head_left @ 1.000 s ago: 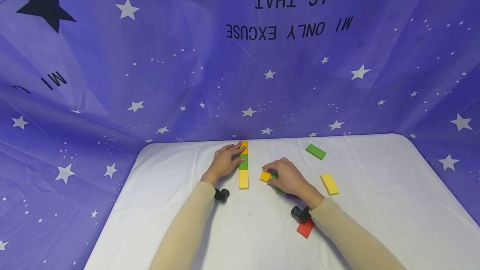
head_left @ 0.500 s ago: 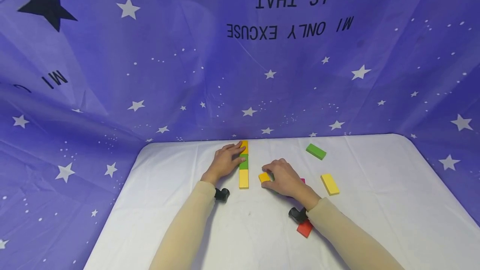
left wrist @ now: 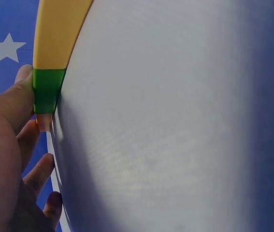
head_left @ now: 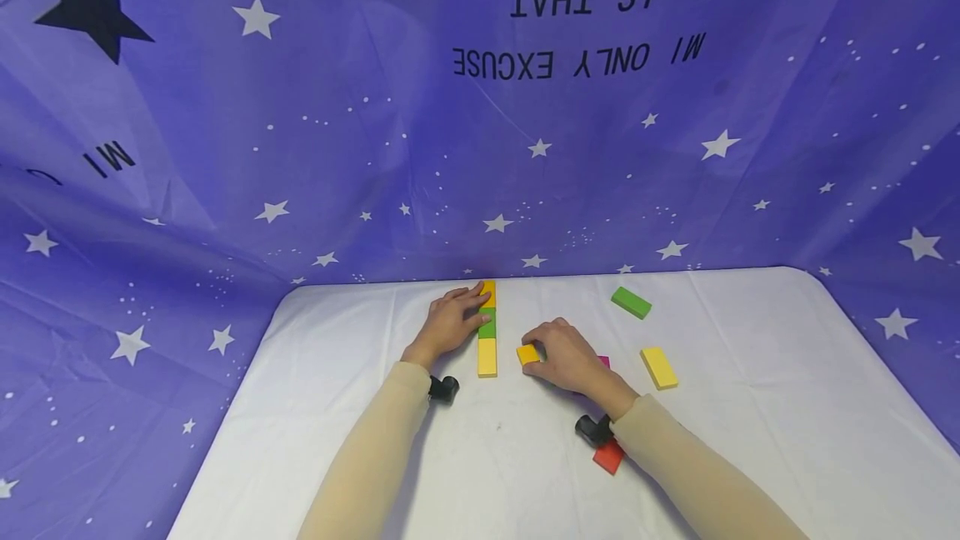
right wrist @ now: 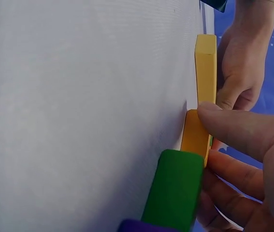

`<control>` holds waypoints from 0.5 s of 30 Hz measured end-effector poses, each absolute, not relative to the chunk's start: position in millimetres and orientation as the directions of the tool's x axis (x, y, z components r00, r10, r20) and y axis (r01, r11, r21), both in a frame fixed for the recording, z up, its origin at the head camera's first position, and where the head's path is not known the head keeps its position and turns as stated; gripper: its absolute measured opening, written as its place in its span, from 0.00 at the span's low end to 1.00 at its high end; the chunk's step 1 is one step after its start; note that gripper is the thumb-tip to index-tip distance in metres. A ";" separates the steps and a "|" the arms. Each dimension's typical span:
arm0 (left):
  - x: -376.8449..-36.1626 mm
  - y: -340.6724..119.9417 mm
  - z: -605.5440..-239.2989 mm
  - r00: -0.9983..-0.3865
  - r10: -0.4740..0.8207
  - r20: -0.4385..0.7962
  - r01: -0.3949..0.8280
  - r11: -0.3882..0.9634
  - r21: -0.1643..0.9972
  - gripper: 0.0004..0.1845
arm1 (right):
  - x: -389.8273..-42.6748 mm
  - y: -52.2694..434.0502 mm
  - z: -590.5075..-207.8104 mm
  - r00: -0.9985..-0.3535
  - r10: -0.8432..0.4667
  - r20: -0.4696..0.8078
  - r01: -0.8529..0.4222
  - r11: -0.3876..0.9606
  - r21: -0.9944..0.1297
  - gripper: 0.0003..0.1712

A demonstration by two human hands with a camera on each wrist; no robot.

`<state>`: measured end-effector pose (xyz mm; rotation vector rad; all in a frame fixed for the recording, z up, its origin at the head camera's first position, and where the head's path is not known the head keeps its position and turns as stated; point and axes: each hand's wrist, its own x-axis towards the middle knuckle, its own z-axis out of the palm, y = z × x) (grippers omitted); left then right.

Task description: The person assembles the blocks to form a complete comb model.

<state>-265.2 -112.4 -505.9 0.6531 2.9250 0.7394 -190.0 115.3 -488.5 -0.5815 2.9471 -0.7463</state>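
A straight row of blocks stands on the white table: orange (head_left: 489,293) at the far end, green (head_left: 487,327) in the middle, pale yellow (head_left: 487,358) nearest. My left hand (head_left: 448,325) lies along the row's left side. Its thumb touches the green block (left wrist: 49,91), with the index finger by the far orange one. Right of the row, my right hand (head_left: 572,358) pinches a small orange block (head_left: 528,354) between thumb and fingers. In the right wrist view, a green block (right wrist: 174,188) sits close by that orange block, with a purple block (right wrist: 144,225) partly visible at the bottom.
A loose green block (head_left: 632,302) lies at the back right, and a yellow block (head_left: 658,367) is further forward. Behind the right wrist shows a magenta block (head_left: 604,362). Beneath the right forearm is a red block (head_left: 608,457). A purple star-patterned cloth (head_left: 420,190) hangs behind the table.
My right hand has shifted slightly left with the orange block, which has turned a little. The magenta block has come into view behind the wrist. My left hand stays put.
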 end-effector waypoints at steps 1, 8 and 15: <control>-265.1 -112.6 -505.9 -0.909 0.415 0.050 0.389 0.795 0.467 0.26 | -190.0 115.0 -488.7 -0.930 -0.365 0.044 -0.341 0.814 -0.469 0.22; -265.0 -112.5 -505.4 -0.910 0.411 0.050 0.384 0.793 0.473 0.25 | -189.6 113.4 -491.1 -0.926 -0.370 0.070 -0.362 0.823 -0.437 0.22; -265.4 -112.8 -505.9 -0.911 0.410 0.053 0.383 0.791 0.477 0.25 | -188.0 109.5 -490.7 -0.923 -0.368 0.110 -0.379 0.824 -0.422 0.21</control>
